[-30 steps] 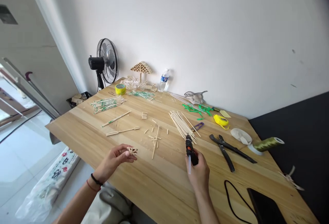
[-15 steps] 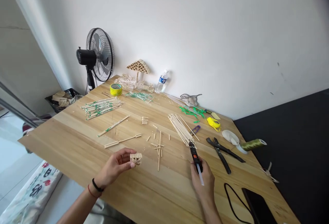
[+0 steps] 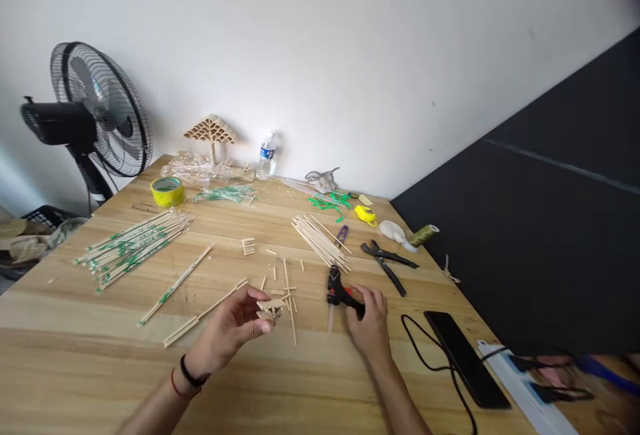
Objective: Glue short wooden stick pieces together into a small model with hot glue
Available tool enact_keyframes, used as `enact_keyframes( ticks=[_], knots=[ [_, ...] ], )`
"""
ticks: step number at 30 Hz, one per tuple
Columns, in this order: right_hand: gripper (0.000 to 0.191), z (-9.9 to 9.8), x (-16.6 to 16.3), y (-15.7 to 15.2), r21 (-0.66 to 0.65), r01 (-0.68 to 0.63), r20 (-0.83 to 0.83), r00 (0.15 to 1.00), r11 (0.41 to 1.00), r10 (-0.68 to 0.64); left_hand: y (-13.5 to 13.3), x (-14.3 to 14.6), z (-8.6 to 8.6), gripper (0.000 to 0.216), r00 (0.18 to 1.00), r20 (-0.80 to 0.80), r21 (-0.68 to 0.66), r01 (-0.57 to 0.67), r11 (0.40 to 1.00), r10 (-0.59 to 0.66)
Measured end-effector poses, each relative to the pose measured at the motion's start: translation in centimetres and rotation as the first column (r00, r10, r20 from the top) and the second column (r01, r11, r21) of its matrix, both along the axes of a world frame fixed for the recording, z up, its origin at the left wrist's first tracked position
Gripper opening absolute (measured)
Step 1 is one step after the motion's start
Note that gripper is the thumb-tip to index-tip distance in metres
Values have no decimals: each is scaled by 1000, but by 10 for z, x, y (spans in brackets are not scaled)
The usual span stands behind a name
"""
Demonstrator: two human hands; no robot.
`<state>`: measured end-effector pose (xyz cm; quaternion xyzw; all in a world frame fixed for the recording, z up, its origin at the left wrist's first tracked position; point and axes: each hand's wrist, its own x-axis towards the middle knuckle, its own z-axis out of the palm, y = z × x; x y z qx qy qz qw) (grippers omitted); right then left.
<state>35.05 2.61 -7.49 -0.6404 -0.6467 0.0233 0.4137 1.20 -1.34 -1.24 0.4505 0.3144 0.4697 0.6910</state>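
My left hand (image 3: 235,328) pinches a small block of short wooden stick pieces (image 3: 271,308) between thumb and fingers, just above the table. My right hand (image 3: 369,320) has its thumb and fingers around the handle end of a black glue gun (image 3: 337,288). The gun is on its side at the tabletop, its nozzle towards a bundle of bare sticks (image 3: 320,242). A clear glue stick (image 3: 331,318) juts from its rear. Between the hands lie crossed sticks (image 3: 287,282) and short cut pieces. A small stack of short pieces (image 3: 249,246) sits farther back.
On the right are black pliers (image 3: 384,260), a yellow tape measure (image 3: 365,215), a thread spool (image 3: 423,236), a phone (image 3: 463,355) with a cable, and a power strip (image 3: 530,388). Wrapped sticks (image 3: 135,245), yellow tape (image 3: 167,192), a bottle (image 3: 266,156) and a fan (image 3: 100,108) are left and behind.
The view has swung to the right. The glue gun has turned onto its side, and my right hand has shifted to its handle end. My left hand still holds the stick block, now tilted.
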Motion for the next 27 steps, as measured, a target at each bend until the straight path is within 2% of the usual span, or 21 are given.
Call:
enact_keyframes(
  ticks=[2,6,8,9,11,14,20,23,27],
  knots=[
    [25,12,-12,-8,54,9,-24,1000,999,-7,7,9,4,43,999,-36,85,-7,996,11],
    [25,48,-54,-25,17,-241,-100,965,970,242,19,25,9,43,977,-194,262,-38,964,92],
    [26,66,-75,-27,-72,-490,-324,835,869,444,24,32,9,43,954,-266,321,-44,946,135],
    [27,73,-83,-26,-93,-564,-414,772,821,483,26,36,8,42,942,-296,346,-50,937,159],
    [27,82,-94,-20,-130,-613,-518,712,780,473,28,42,6,40,916,-342,394,-66,917,212],
    [28,81,-97,-10,-132,-614,-576,686,778,444,29,47,2,37,880,-389,462,-71,884,274],
    [25,65,-92,-7,-91,-612,-519,702,785,488,28,47,-2,35,801,-498,524,-28,851,332],
    [23,61,-92,-4,-72,-583,-511,719,810,471,27,44,-4,29,786,-523,511,-22,859,331],
    [28,55,-85,3,-62,-548,-525,729,834,439,24,40,-4,25,815,-504,415,-62,908,286]
  ],
)
